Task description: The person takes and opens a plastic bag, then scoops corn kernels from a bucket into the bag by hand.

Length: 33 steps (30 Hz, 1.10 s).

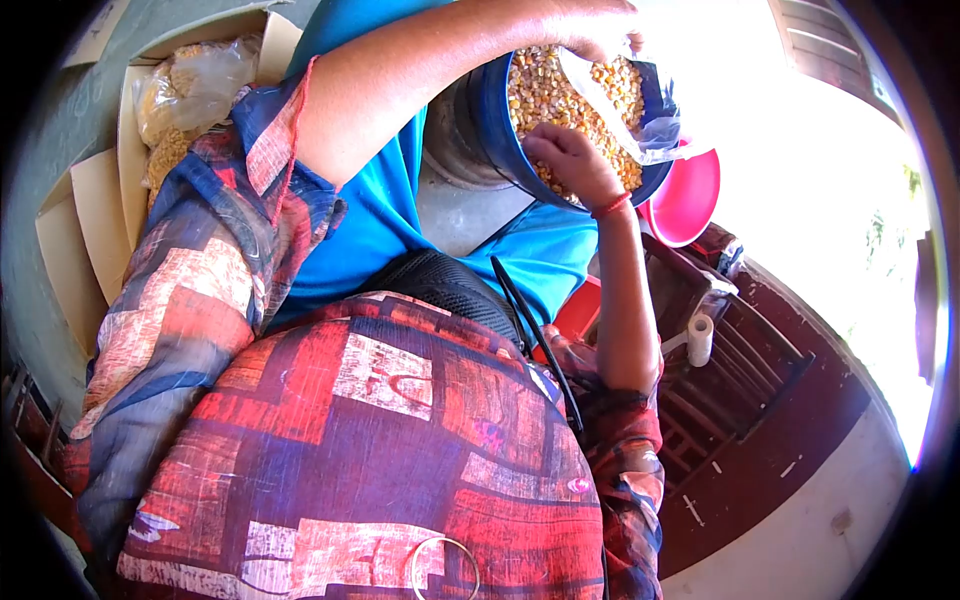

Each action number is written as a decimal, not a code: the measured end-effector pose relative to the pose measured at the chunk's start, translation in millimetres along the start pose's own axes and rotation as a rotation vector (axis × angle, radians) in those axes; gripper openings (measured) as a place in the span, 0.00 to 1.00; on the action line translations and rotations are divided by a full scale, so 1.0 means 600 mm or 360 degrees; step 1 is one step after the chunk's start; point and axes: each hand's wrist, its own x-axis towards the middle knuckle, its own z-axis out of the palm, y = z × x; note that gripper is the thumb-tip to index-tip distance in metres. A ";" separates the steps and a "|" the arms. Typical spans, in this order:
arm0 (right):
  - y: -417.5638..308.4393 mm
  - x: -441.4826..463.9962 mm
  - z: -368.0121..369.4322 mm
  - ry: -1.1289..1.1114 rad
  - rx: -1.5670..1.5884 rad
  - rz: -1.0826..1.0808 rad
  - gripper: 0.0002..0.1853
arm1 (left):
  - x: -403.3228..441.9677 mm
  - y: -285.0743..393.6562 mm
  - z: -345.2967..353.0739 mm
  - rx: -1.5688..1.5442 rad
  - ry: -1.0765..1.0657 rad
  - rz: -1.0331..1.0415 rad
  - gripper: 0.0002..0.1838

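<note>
Corn kernels [540, 95] in yellow and whitish tones fill a blue bucket [490, 110]. My left hand [600, 32] is over the bucket's far side with its fingers pinched together; what they hold is too small to tell. A strip of clear plastic [612, 112] runs from under that hand across the corn to the right rim. My right hand [572, 165], with a red string on the wrist, is closed above the corn near the bucket's near edge. Its curled fingers hide whatever is in them.
A cardboard box [130, 165] at the left holds a clear plastic bag [205, 85] of yellow grains. Beside the blue bucket is a pink basin [685, 195]. A slatted wooden piece [740, 370] and a white roll [700, 340] lie to the right.
</note>
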 end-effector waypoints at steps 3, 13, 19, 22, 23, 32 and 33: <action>-0.011 -0.016 -0.011 0.0268 0.1228 0.0279 0.13 | 0.000 -0.003 0.001 0.0014 0.0016 0.0049 0.22; -0.038 -0.039 -0.039 0.0365 0.1860 0.0117 0.11 | -0.001 -0.003 -0.002 -0.0048 0.0027 0.0047 0.22; -0.052 -0.036 -0.115 0.0924 0.1971 -0.0162 0.09 | -0.003 0.003 -0.004 -0.0035 -0.0010 0.0038 0.22; -0.029 -0.015 -0.142 0.0805 0.2014 -0.0393 0.09 | -0.007 0.002 -0.007 -0.0009 -0.0009 0.0034 0.22; -0.025 -0.004 -0.142 0.0803 0.2013 -0.0391 0.09 | -0.007 0.000 -0.006 -0.0001 -0.0008 0.0058 0.22; -0.055 -0.022 -0.089 0.0826 0.0900 -0.0052 0.13 | 0.001 -0.006 0.000 0.0024 0.0009 0.0090 0.23; -0.058 -0.023 -0.075 0.0693 0.0750 -0.0099 0.11 | 0.000 -0.005 0.002 0.0023 0.0005 0.0091 0.23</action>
